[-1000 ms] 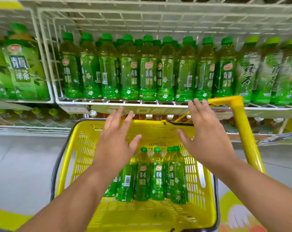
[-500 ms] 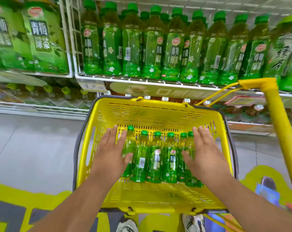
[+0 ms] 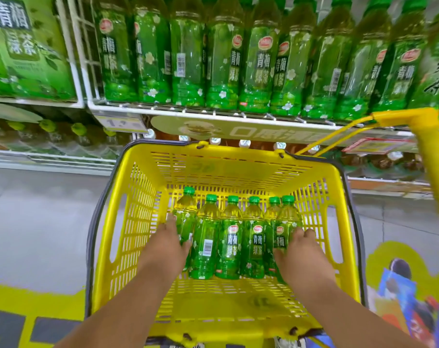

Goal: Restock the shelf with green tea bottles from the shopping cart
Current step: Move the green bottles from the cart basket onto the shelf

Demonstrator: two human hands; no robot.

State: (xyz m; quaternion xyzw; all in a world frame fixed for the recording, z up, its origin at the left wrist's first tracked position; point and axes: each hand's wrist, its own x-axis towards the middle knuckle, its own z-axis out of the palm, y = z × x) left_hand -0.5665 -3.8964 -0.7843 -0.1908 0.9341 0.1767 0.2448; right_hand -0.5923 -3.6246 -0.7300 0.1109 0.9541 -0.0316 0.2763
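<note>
Several green tea bottles (image 3: 229,242) with green caps lie side by side, caps pointing away from me, on the floor of the yellow shopping basket (image 3: 117,222). My left hand (image 3: 166,244) is down in the basket, fingers curled around the leftmost bottle (image 3: 185,212). My right hand (image 3: 301,252) wraps the rightmost bottle (image 3: 287,219). Both bottles still rest in the row. Above the basket, the white wire shelf (image 3: 213,115) carries a packed row of upright green tea bottles (image 3: 188,59).
The cart's yellow handle post (image 3: 430,156) rises at the right, in front of the shelf edge. Larger green tea bottles (image 3: 30,51) fill the shelf section to the left. A lower shelf with other drinks (image 3: 50,136) sits behind the basket. Grey floor lies to the left.
My view tilted down and closer to the basket. Both hands dropped from above the basket to the row of bottles and closed on the two outer ones.
</note>
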